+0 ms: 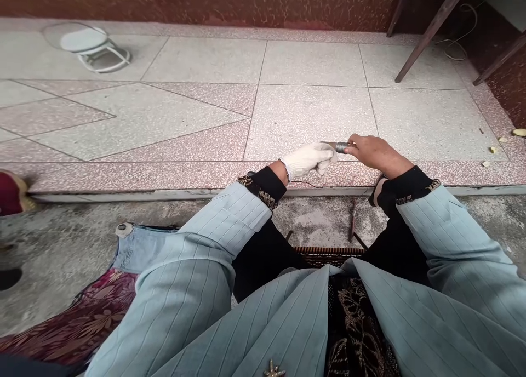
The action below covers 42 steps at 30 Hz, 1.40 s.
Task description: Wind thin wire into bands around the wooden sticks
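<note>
In the head view my left hand, in a white knit glove, has its fingers curled round the left end of a short brown stick wound with silver wire. My bare right hand pinches the other end, to the right of the winding. The stick lies nearly level between both hands, above the front part of the tiled step. My fingers cover both its ends, so its full shape is hidden. On the concrete below, between my legs, is a thin reddish-brown tool whose kind I cannot make out.
The tiled step ends in a raised edge in front of my knees. A white round stool stands far left, and wooden table legs far right. Patterned cloth lies at my left. Another person's shoe shows at the left edge.
</note>
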Each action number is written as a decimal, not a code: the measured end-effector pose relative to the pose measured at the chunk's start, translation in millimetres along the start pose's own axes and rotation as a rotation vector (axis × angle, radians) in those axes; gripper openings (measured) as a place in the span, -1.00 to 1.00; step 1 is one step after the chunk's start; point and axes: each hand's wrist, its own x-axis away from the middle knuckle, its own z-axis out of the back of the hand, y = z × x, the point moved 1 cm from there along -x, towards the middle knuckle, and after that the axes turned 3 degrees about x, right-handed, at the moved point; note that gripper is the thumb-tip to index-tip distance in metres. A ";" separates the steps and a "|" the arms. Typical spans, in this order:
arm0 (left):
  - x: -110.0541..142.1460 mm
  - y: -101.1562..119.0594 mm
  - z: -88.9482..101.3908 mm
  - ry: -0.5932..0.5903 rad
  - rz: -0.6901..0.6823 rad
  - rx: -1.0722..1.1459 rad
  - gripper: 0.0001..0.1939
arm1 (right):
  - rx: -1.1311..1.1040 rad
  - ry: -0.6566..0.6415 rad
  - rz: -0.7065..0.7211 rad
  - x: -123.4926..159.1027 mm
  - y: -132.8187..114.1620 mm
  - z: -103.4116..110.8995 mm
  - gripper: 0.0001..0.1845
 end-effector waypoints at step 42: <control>16.6 17.9 2.8 0.127 -0.113 -0.474 -0.75 | -1.329 -0.341 -0.021 -0.5 -9.5 -1.0 -0.37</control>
